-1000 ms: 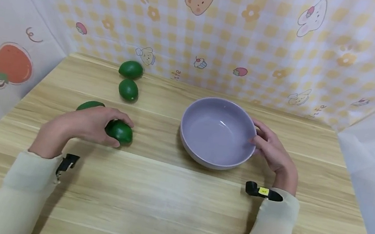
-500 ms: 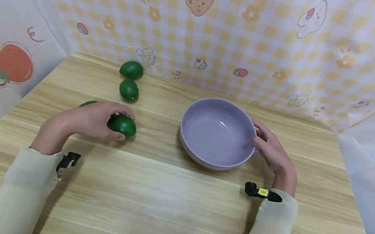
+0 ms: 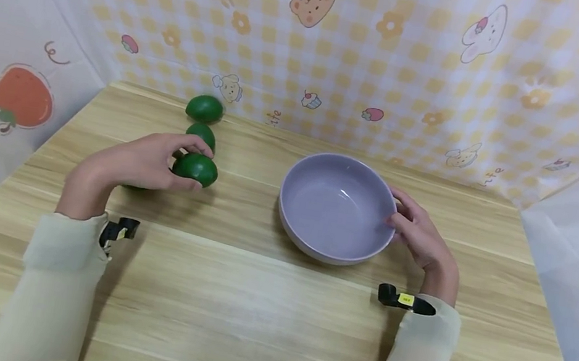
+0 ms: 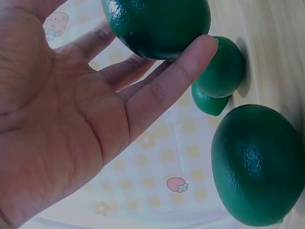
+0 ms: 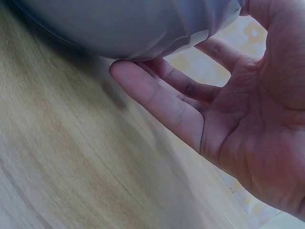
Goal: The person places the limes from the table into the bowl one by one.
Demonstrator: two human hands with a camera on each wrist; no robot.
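In the head view my left hand [image 3: 143, 162] holds a green lime [image 3: 197, 170] between thumb and fingers, raised off the wooden table. The left wrist view shows this lime [image 4: 159, 28] against the fingertips. A second lime [image 4: 257, 164] lies on the table below that hand, which mostly hides it in the head view. My right hand [image 3: 422, 234] grips the right side of a purple bowl [image 3: 308, 244], thumb over the rim. Its other fingers reach under the outer wall [image 5: 143, 38] of the bowl in the right wrist view. Nothing lies inside the bowl.
Two more limes lie beyond the left hand: one lime [image 3: 205, 108] near the back edge, and a nearer lime [image 3: 201, 134] partly covered by the fingers. A checked cloth [image 3: 334, 68] hangs behind the wooden table [image 3: 247, 311], with white sheets at both sides.
The left hand has lifted its lime and carried it away from me, toward the back, now partly covering the lime behind. The right hand and bowl have stayed in place.
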